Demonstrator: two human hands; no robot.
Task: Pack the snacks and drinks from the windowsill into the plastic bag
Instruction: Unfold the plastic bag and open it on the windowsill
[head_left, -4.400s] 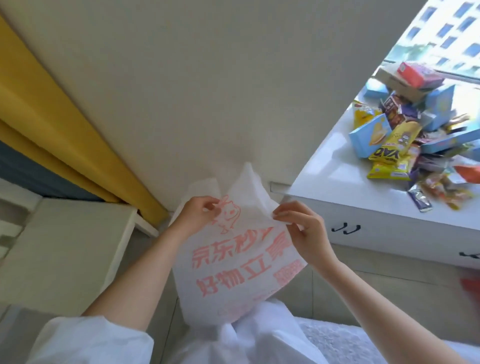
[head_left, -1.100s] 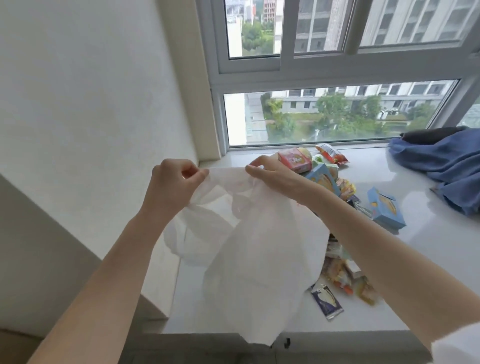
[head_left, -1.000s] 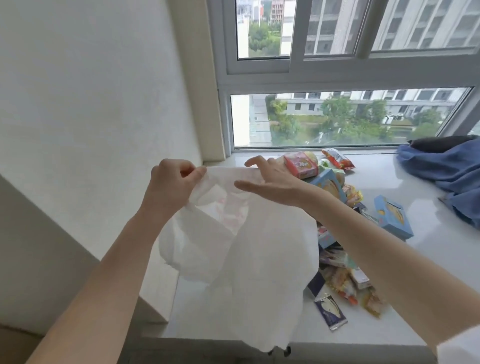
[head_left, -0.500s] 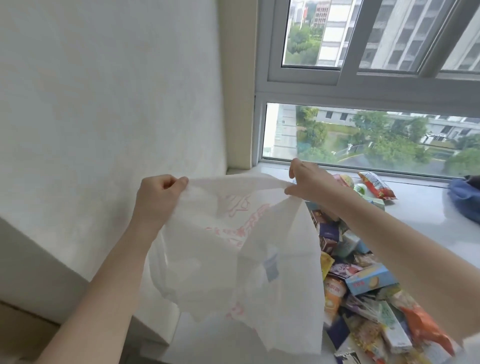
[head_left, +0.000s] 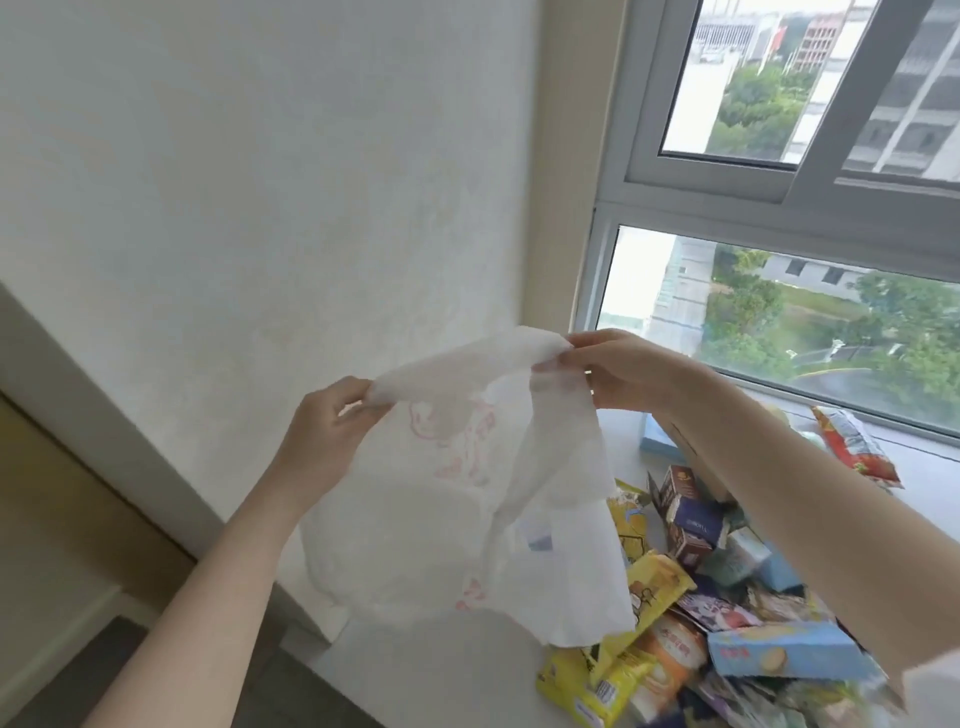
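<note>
Plastic bag (head_left: 467, 519): held up over windowsill (head_left: 447, 670) beside snack pile (head_left: 717, 613), left hand (head_left: 324, 441) & right hand (head_left: 618, 371) each pinching the rim, now pulled further apart vs. 0.5 s ago, so mouth opening, nothing packed yet.

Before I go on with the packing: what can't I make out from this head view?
- Plastic bag: whether anything is inside; its translucent folds hide that.
- Snack pile: partly behind the bag and right forearm, cut off at the bottom edge.
- Packet labels: blurred.
- Drinks: none clearly identifiable.
</note>
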